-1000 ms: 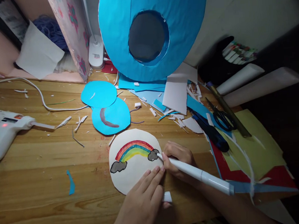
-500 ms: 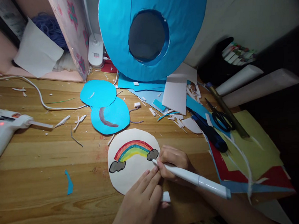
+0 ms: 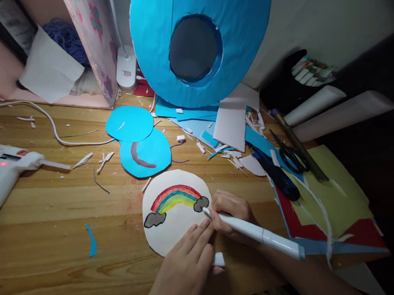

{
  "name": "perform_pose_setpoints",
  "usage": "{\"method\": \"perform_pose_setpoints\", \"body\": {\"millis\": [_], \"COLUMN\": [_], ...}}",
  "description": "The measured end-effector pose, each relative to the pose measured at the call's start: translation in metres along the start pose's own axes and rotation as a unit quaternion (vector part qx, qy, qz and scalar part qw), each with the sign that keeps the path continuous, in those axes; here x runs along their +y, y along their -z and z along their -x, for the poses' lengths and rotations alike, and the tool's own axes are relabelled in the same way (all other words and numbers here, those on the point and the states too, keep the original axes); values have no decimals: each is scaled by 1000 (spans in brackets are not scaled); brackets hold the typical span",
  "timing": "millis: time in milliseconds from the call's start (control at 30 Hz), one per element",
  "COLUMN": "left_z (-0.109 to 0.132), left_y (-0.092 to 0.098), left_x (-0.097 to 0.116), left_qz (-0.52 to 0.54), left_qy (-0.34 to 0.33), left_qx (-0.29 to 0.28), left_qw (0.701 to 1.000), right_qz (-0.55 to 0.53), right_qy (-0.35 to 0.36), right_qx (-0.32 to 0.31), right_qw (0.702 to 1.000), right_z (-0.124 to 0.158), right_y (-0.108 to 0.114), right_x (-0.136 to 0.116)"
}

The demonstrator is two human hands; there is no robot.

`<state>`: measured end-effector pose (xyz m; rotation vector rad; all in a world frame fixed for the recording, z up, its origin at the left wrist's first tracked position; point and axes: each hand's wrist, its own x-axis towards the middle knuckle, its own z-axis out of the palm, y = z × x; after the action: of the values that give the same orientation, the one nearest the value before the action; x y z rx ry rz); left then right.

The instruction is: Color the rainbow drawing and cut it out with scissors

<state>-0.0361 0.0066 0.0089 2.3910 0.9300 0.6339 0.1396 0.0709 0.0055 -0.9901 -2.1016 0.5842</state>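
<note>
A white paper disc (image 3: 168,231) with a drawn rainbow and two grey clouds lies on the wooden table. My right hand (image 3: 232,214) is closed round a white marker (image 3: 255,235), whose tip touches the right-hand cloud. My left hand (image 3: 190,263) lies on the disc's lower right edge, its fingers stretched flat on the paper. A white marker cap (image 3: 218,259) sits tucked under that hand's thumb side. Whether the hand pinches the cap I cannot tell.
Two blue paper discs (image 3: 139,142) lie just beyond the rainbow. A large blue ring (image 3: 243,33) leans at the back. A glue gun (image 3: 5,170) lies at the left, scissors (image 3: 293,157) and a dark pen (image 3: 279,176) at the right, with paper scraps around.
The marker tip has shifted slightly along the right cloud's lower edge. My left hand and the disc have stayed in place.
</note>
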Motion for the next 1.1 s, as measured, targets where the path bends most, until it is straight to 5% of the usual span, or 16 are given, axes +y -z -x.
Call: {"method": "perform_pose_setpoints", "body": {"millis": [133,500,1100], "left_z": [1,2,-2], "left_y": [-1,-6,-6], "left_x": [-1,-2,-3], "left_qz": [-5,-15,-45], "left_qy": [2,-5,-19], "left_qx": [2,24,62], "left_qw": [1000,1000,997], "right_qz": [32,-29,-3], "right_qy": [-38,12,-34], "right_qx": [43,-6,11], "right_qw": [998,999,999], "right_z": [-1,2,-6], "right_y": [1,-6,-5], "right_x": [-1,2,-6]}}
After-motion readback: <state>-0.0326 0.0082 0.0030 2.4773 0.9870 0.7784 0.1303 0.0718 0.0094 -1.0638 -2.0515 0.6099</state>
